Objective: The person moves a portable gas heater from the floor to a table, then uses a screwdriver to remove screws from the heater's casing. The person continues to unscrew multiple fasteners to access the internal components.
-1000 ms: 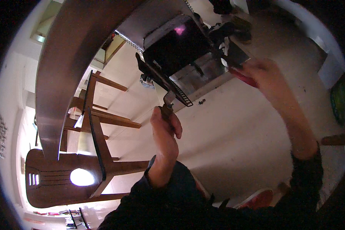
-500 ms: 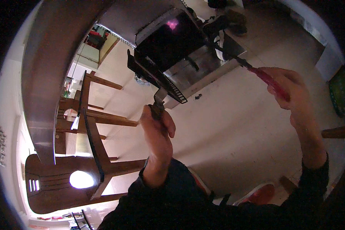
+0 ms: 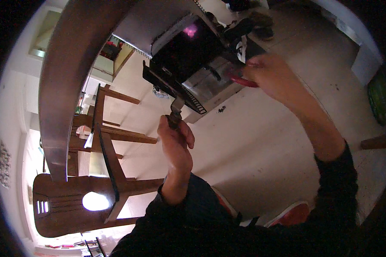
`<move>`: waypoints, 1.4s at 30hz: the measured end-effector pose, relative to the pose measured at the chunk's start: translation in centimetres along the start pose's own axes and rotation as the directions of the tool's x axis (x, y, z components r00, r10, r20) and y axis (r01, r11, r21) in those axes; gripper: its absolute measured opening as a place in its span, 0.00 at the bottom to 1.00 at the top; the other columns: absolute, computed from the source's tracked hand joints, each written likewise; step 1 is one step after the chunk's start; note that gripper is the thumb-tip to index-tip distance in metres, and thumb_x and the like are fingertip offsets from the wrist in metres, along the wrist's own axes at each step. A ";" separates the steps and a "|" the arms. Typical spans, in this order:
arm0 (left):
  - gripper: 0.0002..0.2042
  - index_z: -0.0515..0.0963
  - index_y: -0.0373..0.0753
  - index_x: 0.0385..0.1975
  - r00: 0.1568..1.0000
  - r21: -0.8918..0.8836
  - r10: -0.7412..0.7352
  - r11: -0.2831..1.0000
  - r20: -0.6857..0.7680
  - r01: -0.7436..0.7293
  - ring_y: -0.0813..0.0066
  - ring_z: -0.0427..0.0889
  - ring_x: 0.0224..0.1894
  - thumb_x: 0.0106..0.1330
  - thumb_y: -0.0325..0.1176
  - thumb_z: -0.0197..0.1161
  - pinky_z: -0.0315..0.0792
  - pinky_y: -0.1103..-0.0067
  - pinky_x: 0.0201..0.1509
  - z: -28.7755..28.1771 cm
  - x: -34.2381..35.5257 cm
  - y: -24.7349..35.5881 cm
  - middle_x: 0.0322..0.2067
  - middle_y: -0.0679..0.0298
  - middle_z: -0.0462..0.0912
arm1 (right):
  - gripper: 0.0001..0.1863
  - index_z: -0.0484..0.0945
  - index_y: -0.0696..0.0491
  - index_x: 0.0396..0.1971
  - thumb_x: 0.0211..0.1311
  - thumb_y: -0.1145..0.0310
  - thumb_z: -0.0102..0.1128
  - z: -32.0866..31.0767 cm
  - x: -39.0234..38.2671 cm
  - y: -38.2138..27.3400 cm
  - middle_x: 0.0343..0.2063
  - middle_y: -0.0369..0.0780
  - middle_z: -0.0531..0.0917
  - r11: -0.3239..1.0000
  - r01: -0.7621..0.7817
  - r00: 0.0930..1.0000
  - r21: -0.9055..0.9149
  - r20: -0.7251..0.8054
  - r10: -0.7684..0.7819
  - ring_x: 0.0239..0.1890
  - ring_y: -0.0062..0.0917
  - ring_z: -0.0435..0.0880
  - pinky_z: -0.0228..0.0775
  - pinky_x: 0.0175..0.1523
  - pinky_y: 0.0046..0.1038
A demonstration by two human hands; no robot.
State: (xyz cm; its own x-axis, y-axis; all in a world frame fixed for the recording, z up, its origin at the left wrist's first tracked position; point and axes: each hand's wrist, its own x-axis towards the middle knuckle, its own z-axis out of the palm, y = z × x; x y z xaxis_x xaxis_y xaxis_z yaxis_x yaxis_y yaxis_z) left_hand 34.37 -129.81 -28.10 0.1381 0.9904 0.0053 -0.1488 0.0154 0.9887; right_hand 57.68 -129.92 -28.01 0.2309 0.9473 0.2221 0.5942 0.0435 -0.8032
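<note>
A dark metal stove-like box [image 3: 135, 25] stands ahead of me, a pinkish glow [image 3: 189, 31] showing in its black opening. My left hand [image 3: 176, 145] is closed around a bent metal handle [image 3: 176, 105], which meets a black slotted metal plate [image 3: 169, 83] hanging out beside the opening. My right hand [image 3: 272, 77] grips a long tool with red handles [image 3: 244, 81], right of the box. Two red handle parts show there. The tool's far end is dark and hard to make out near the opening. A shiny metal base [image 3: 206, 88] lies under the opening.
A long curved brown edge [image 3: 55, 107] runs down the left. Wooden chairs [image 3: 73, 197] stand on the left. Dark shoes [image 3: 261, 21] lie beyond the box. A green container [image 3: 377, 100] is at the far right, and a red shoe [image 3: 291, 214] is below me.
My right hand has moved left toward the box with the red-handled tool, and more of the handles shows apart. My left hand stays on the metal handle. The view has shifted slightly.
</note>
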 end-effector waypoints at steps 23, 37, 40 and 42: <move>0.22 0.59 0.43 0.13 0.996 -0.013 -0.038 0.999 -0.074 0.037 0.81 0.55 0.10 0.58 0.54 0.35 0.47 0.85 0.12 0.0 -0.2 0.6 0.09 0.71 0.57 | 0.09 0.75 0.53 0.20 0.44 0.64 0.50 1.8 1.6 1.7 0.16 0.45 0.75 0.885 0.323 0.929 -0.335 -0.064 -0.363 0.22 0.34 0.77 0.69 0.31 0.35; 0.19 0.60 0.43 0.16 0.999 -0.070 -0.028 0.997 0.018 0.029 0.82 0.57 0.11 0.60 0.51 0.36 0.51 0.85 0.14 -0.4 -0.2 0.3 0.11 0.70 0.59 | 0.16 0.73 0.57 0.15 0.41 0.57 0.50 1.5 0.7 0.7 0.16 0.46 0.74 0.979 -0.138 0.983 0.152 -0.097 0.154 0.24 0.40 0.75 0.66 0.31 0.34; 0.19 0.60 0.43 0.17 0.999 -0.066 -0.030 0.997 0.037 0.032 0.82 0.57 0.11 0.60 0.51 0.36 0.51 0.85 0.14 -0.3 -0.3 0.5 0.11 0.70 0.59 | 0.16 0.74 0.57 0.16 0.42 0.57 0.51 3.2 1.8 0.7 0.17 0.46 0.75 0.974 -0.145 0.978 0.176 -0.127 0.168 0.25 0.40 0.75 0.66 0.31 0.34; 0.19 0.60 0.42 0.17 1.000 -0.037 -0.008 0.999 0.011 0.009 0.82 0.57 0.11 0.60 0.51 0.36 0.51 0.85 0.14 -0.3 -0.3 0.4 0.11 0.70 0.59 | 0.14 0.75 0.56 0.17 0.44 0.58 0.51 3.8 2.2 0.9 0.18 0.46 0.75 0.975 -0.175 0.977 0.136 -0.100 0.189 0.24 0.38 0.76 0.67 0.31 0.35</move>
State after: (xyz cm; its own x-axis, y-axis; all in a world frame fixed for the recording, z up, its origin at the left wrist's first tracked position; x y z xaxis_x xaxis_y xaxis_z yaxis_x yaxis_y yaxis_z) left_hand 33.99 -130.03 -27.71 0.1499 0.9887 -0.0014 -0.1840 0.0293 0.9825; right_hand 55.81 -126.58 -30.27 0.4148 0.9019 0.1203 0.4342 -0.0801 -0.8973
